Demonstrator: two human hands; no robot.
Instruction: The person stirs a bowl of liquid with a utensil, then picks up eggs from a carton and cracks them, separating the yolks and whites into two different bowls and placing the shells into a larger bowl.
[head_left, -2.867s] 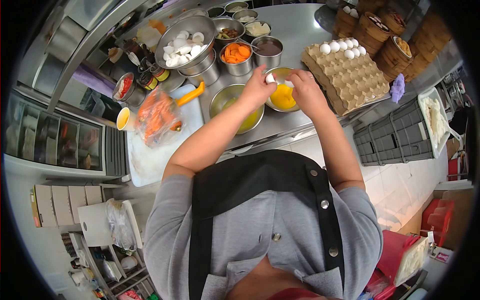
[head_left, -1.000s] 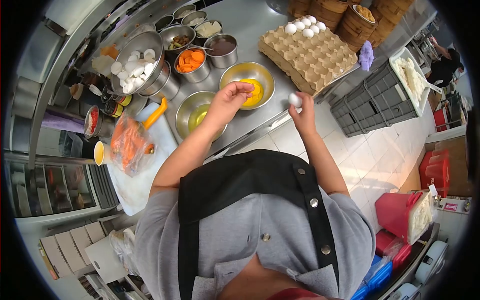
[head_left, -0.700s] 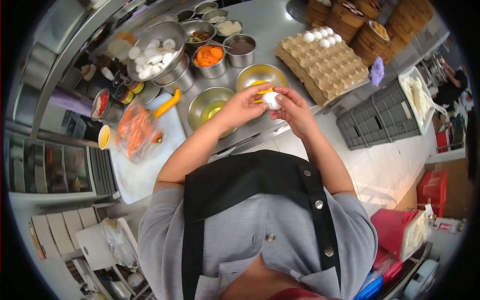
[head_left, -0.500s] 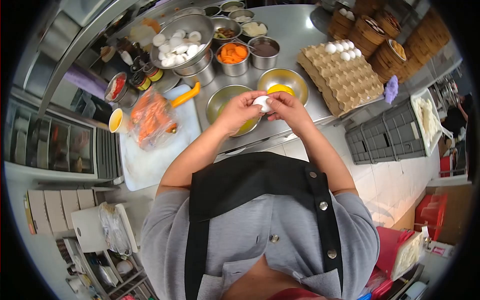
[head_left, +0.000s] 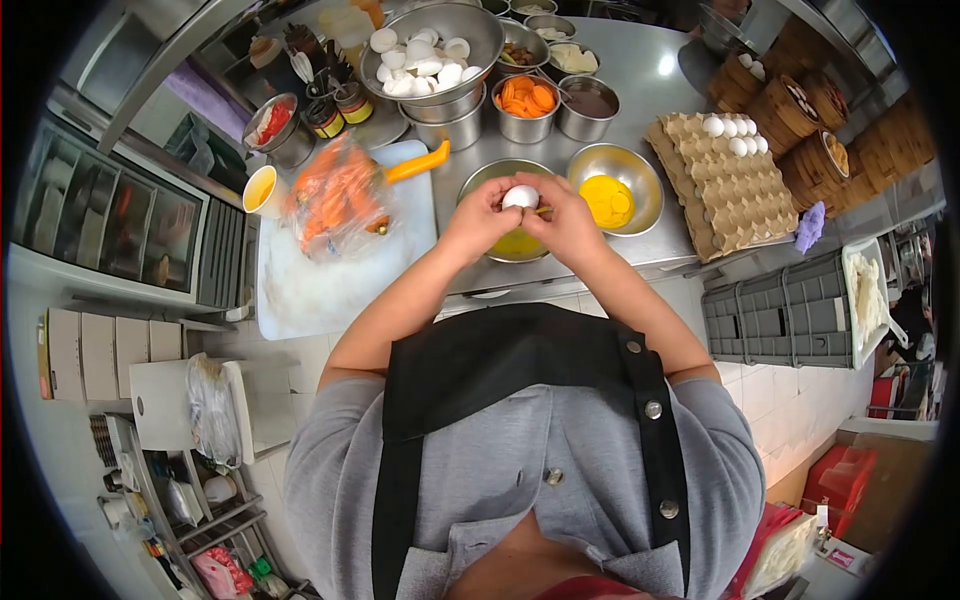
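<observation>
Both my hands grip one white egg (head_left: 520,198) over the left steel bowl (head_left: 497,166). My left hand (head_left: 478,216) closes round its left side, and my right hand (head_left: 563,222) curls round the other, thumbs near the lower edge. A bit of yellow shows by the right fingers. Pale yellowish liquid (head_left: 518,246) lies in the left bowl, partly hidden by the hands. Just to the right, a second steel bowl (head_left: 650,190) contains several bright egg yolks (head_left: 607,200).
White eggshells (head_left: 425,70) fill a large bowl behind. Several eggs (head_left: 735,128) sit on the egg tray (head_left: 715,190) at right. Bagged carrots (head_left: 335,195) lie on the white cutting board (head_left: 300,290), near a yellow-handled tool (head_left: 420,162). Sliced carrots (head_left: 527,97) fill a pot.
My hands have moved left relative to the bowls, from between them to over the left one, still holding the egg. The camera view has shifted, and the right bowl's yolks show more fully.
</observation>
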